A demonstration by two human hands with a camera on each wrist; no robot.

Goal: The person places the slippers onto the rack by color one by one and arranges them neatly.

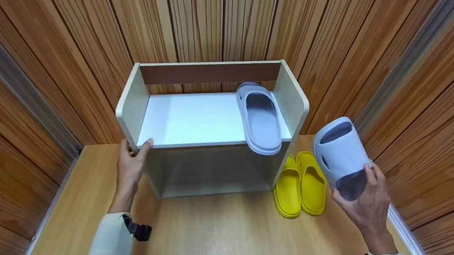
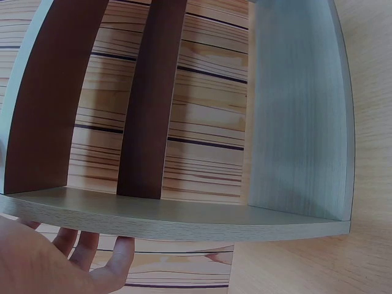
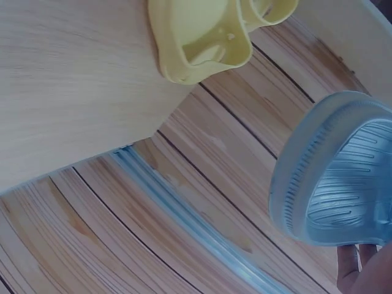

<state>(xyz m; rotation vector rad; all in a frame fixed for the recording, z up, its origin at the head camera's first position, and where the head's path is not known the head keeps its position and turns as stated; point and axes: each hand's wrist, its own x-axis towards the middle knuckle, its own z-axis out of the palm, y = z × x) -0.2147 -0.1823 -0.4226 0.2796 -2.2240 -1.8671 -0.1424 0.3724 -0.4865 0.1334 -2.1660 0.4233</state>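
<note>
On the right in the head view, my right hand (image 1: 368,209) grips a grey slipper (image 1: 343,153) by its heel end, toe pointing up. Its ridged sole (image 3: 355,177) faces the right wrist camera. The matching grey slipper (image 1: 263,129) lies on the right of the shoe rack's white top shelf (image 1: 196,117), heel slightly over the front edge. My left hand (image 1: 131,166) holds the rack's left side at shelf height, thumb on the shelf's front corner. Several of its fingers (image 2: 122,254) lie along the outside of the side panel (image 2: 184,226).
A pair of yellow slippers (image 1: 289,193) stands on the wooden floor (image 1: 216,227) against the rack's right side. Below the top shelf is an open lower compartment (image 1: 213,172). Wood-panelled walls (image 1: 199,25) close in the back and both sides.
</note>
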